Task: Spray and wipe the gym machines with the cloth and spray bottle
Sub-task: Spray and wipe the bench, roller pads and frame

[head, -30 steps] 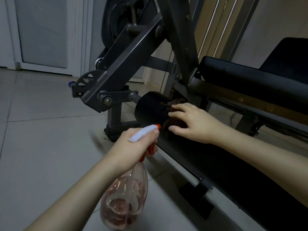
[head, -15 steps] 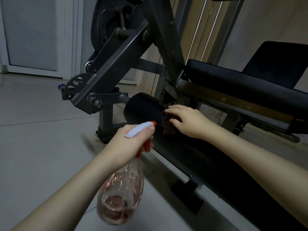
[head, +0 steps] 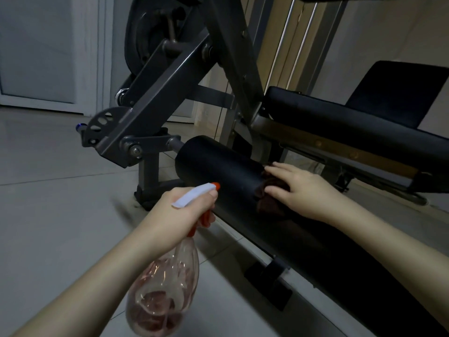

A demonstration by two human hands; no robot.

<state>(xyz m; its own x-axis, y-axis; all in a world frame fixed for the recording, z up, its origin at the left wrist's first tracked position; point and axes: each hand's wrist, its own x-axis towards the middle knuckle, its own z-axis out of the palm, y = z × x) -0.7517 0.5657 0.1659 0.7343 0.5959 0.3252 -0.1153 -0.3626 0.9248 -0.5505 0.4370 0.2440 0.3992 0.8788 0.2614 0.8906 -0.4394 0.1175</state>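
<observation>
The cloth (head: 269, 205) is mostly hidden under the right hand (head: 303, 190); only a dark, perhaps brownish, edge shows. The left hand (head: 175, 215) covers the neck of the spray bottle (head: 165, 283) and part of its trigger. The machine frame (head: 155, 98) runs off the top edge, the seat pad (head: 364, 122) off the right.

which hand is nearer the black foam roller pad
Right. The right hand presses a dark brown cloth against the end of the black cylindrical foam roller pad; the left hand holds a clear plastic spray bottle just in front of it.
</observation>
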